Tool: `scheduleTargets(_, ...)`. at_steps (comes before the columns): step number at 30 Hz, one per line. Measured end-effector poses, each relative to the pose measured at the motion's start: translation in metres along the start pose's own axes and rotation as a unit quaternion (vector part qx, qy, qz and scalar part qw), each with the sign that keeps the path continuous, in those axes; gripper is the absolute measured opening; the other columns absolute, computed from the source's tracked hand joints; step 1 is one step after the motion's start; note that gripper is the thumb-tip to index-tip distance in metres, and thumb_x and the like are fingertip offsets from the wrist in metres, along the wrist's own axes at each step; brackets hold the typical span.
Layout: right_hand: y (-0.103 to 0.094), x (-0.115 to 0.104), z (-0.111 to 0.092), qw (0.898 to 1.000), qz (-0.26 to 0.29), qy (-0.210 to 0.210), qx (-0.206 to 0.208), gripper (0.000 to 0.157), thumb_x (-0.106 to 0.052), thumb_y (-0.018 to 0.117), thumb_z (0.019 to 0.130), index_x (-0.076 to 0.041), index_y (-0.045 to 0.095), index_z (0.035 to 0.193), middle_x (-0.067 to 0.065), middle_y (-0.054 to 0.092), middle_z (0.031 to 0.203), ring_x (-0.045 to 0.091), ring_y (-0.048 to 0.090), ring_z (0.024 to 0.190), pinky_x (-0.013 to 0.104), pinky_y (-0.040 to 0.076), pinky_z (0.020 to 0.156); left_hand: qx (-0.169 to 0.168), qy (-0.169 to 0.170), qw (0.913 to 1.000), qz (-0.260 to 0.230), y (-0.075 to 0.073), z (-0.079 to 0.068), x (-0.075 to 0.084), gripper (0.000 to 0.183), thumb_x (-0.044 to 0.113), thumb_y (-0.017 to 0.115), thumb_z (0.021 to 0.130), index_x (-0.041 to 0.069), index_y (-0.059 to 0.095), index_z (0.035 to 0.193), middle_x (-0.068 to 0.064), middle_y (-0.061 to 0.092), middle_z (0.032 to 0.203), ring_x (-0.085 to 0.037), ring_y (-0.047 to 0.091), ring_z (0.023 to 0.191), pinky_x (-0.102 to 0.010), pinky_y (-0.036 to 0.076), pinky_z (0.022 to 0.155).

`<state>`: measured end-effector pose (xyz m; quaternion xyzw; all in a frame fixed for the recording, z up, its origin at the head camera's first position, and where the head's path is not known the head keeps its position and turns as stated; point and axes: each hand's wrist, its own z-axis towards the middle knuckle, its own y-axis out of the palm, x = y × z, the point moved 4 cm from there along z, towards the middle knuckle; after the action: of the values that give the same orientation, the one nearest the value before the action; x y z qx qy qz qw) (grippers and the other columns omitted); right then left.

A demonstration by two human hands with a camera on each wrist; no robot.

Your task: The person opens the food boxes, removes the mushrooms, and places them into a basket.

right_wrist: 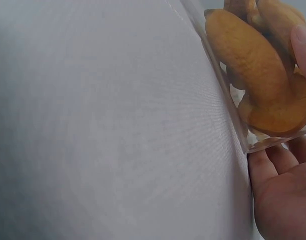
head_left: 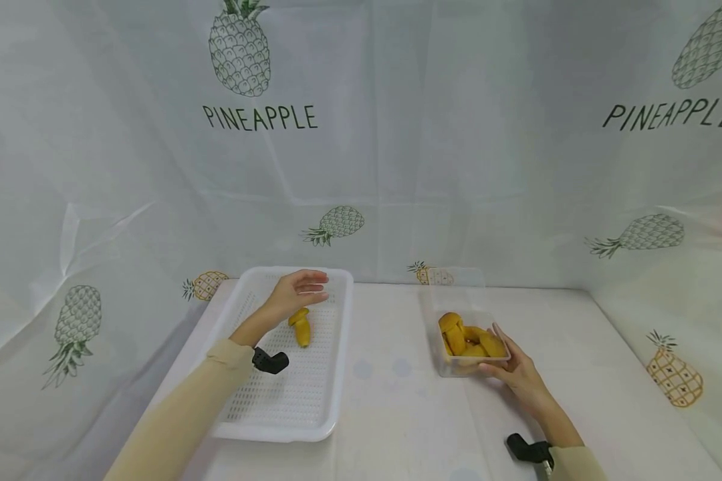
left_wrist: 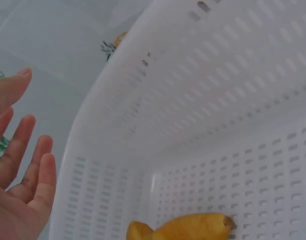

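Note:
In the head view a yellow mushroom (head_left: 302,331) lies in a white perforated plastic basket (head_left: 295,401) on the left. My left hand (head_left: 297,292) is above the far part of this basket, just beyond the mushroom, its fingers loosely bent around nothing. On the right stands a clear plastic box (head_left: 457,368) holding several yellow mushrooms (head_left: 452,335). My right hand (head_left: 522,379) grips the box at its right near corner, thumb on the near side and fingers along the right side. Seen from the right wrist, mushrooms (right_wrist: 253,60) press close to the clear wall.
The box's clear lid (head_left: 466,277) stands raised at its back. A white cloth (head_left: 391,414) covers the table, and a pineapple-print curtain (head_left: 433,147) hangs behind and at both sides. Black wrist cameras (head_left: 271,361) are strapped to both wrists.

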<state>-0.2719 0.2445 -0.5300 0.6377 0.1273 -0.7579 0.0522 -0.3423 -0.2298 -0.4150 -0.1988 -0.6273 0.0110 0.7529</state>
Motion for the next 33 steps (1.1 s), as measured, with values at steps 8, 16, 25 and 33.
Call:
scheduleTargets(8, 0.001, 0.0, -0.002, 1.0, -0.001, 0.0, 0.005, 0.089, 0.006, 0.066, 0.092, -0.011, 0.013, 0.161, 0.03, 0.008, 0.16, -0.016, 0.037, 0.122, 0.015, 0.046, 0.094, -0.028, 0.022, 0.9989, -0.031, 0.027, 0.011, 0.02, 0.052, 0.011, 0.074, 0.091, -0.001, 0.054, 0.137, -0.015, 0.059, 0.134, -0.033, 0.057, 0.122, -0.035, 0.052, 0.097)
scheduleTargets(16, -0.003, 0.003, -0.001, 1.0, -0.003, 0.005, 0.002, 0.09, 0.003, 0.067, 0.093, -0.012, 0.011, 0.161, 0.028, 0.007, 0.161, -0.015, 0.035, 0.124, 0.016, 0.046, 0.096, -0.051, 0.047, 0.9967, -0.043, 0.055, 0.025, 0.034, 0.05, 0.007, 0.073, 0.092, -0.004, 0.053, 0.137, -0.018, 0.059, 0.134, -0.035, 0.057, 0.122, -0.034, 0.053, 0.096)
scheduleTargets(25, -0.004, 0.003, 0.0, 1.0, -0.013, 0.006, 0.004, 0.091, 0.0, 0.069, 0.092, -0.012, 0.011, 0.161, 0.027, 0.009, 0.161, -0.013, 0.033, 0.126, 0.016, 0.045, 0.096, -0.08, 0.046, 0.9938, -0.062, 0.091, 0.042, 0.047, 0.05, 0.007, 0.074, 0.091, 0.0, 0.055, 0.137, -0.015, 0.059, 0.134, -0.037, 0.055, 0.124, -0.034, 0.052, 0.096)
scheduleTargets(33, -0.004, 0.003, 0.001, 1.0, -0.015, 0.005, 0.001, 0.089, 0.0, 0.068, 0.093, -0.012, 0.011, 0.161, 0.027, 0.008, 0.162, -0.011, 0.033, 0.128, 0.016, 0.046, 0.095, -0.122, 0.06, 0.9891, -0.058, 0.133, 0.054, 0.057, 0.047, 0.007, 0.075, 0.091, 0.004, 0.058, 0.135, -0.011, 0.061, 0.132, -0.028, 0.06, 0.119, -0.032, 0.053, 0.094)
